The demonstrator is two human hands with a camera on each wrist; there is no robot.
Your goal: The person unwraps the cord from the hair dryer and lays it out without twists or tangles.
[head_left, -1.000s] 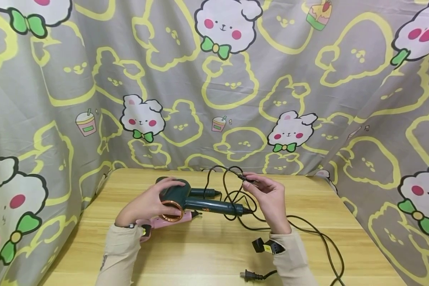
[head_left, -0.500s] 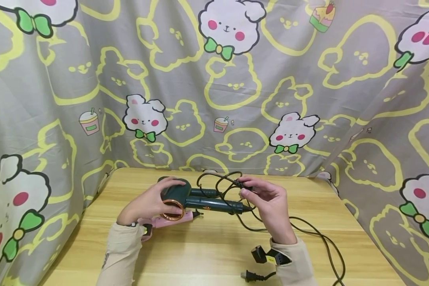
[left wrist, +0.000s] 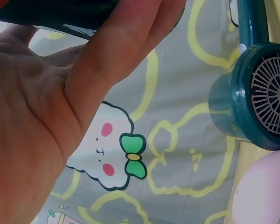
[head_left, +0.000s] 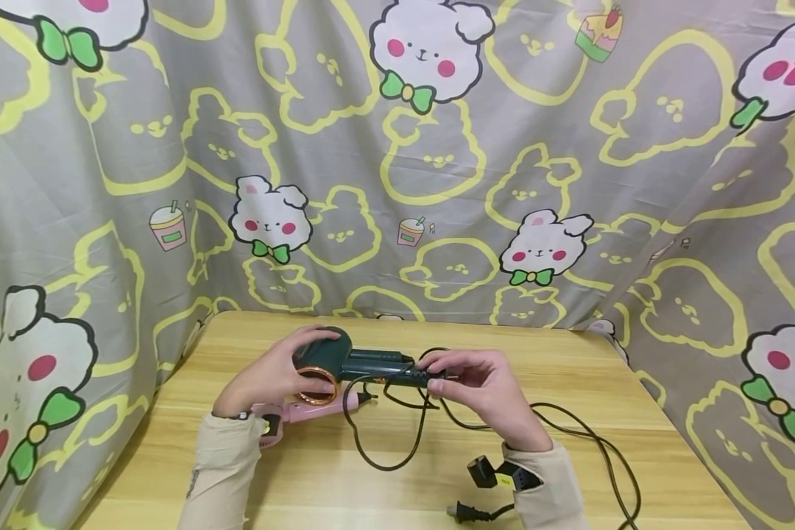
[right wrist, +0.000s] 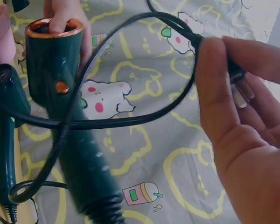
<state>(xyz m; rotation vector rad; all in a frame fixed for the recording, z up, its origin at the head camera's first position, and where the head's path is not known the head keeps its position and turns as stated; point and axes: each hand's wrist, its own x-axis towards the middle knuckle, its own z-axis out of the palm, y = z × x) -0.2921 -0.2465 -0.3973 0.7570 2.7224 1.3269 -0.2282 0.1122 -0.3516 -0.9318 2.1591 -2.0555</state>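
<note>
My left hand [head_left: 271, 375] grips a dark green hair dryer [head_left: 324, 352] by its head, with the thumb at the copper-coloured ring of its mouth. The handle points right, toward my right hand [head_left: 486, 386]. That hand pinches a black two-prong plug [right wrist: 235, 70] between thumb and fingers; its metal prongs show in the right wrist view. From the plug, a black cord [head_left: 387, 469] hangs in a loop in front of the handle and crosses it. In the head view, the plug overlaps the handle's end.
Behind the held one lies a second green hair dryer [left wrist: 252, 98]. A pink hair dryer [head_left: 314, 409] lies on the wooden table [head_left: 344, 486] below my left hand. Another black plug [head_left: 467, 511] rests near the front, and more cord [head_left: 603, 442] runs along the right. Patterned curtains [head_left: 437, 184] surround the table.
My right hand has come down and slightly left with the plug, to the handle's end. The cord loop, earlier above and behind the handle, now hangs in front. My left hand stays nearly still.
</note>
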